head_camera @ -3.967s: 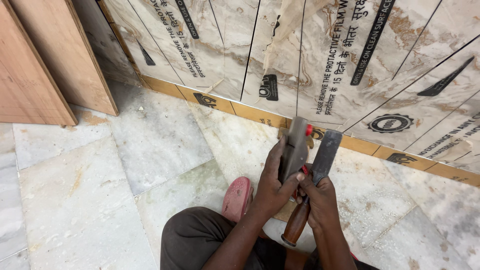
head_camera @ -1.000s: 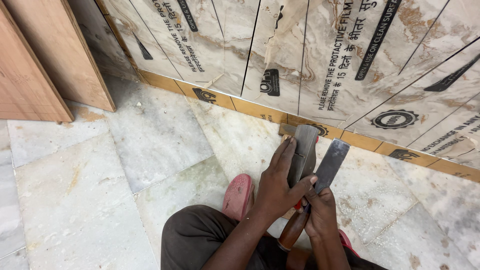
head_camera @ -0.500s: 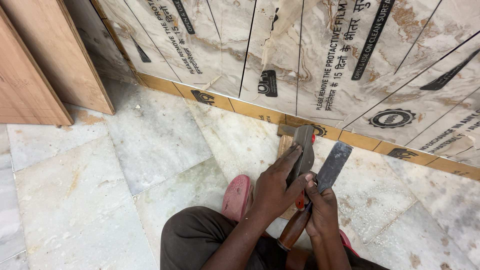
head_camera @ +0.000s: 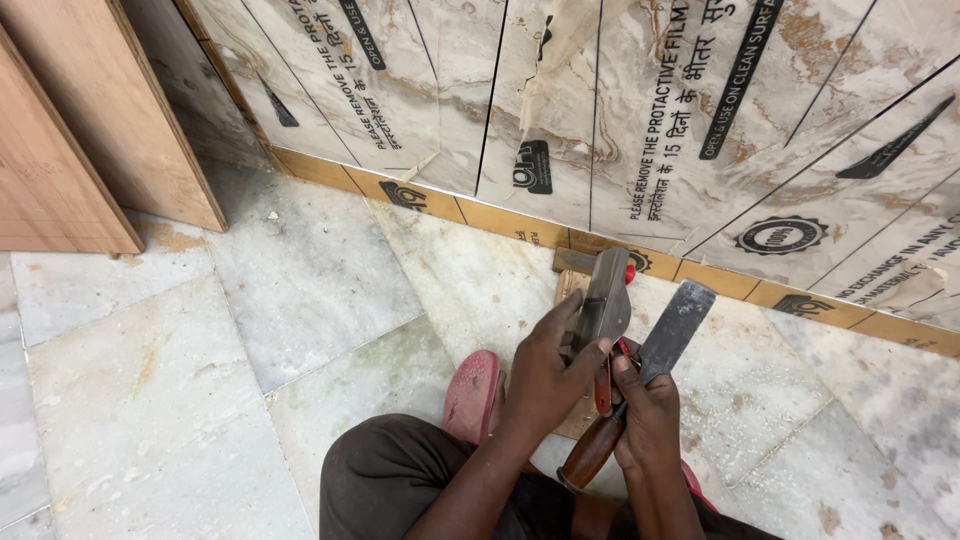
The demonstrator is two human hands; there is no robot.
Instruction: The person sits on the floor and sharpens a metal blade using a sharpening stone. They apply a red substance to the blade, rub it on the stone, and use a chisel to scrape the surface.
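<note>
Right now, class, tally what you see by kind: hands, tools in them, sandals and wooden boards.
Hands: 2, left hand and right hand
Tools: 2, chisel and metal blade
Sandals: 1, sandal
Wooden boards: 2, board and board
Total: 7

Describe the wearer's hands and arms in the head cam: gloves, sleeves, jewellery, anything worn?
Both hands are bare: no gloves on the left hand or the right hand, and no rings, watch or bands show. Both forearms are uncovered as far as the frame reaches, with no sleeve in view. Dark brown trousers cover the lap below them.
</note>
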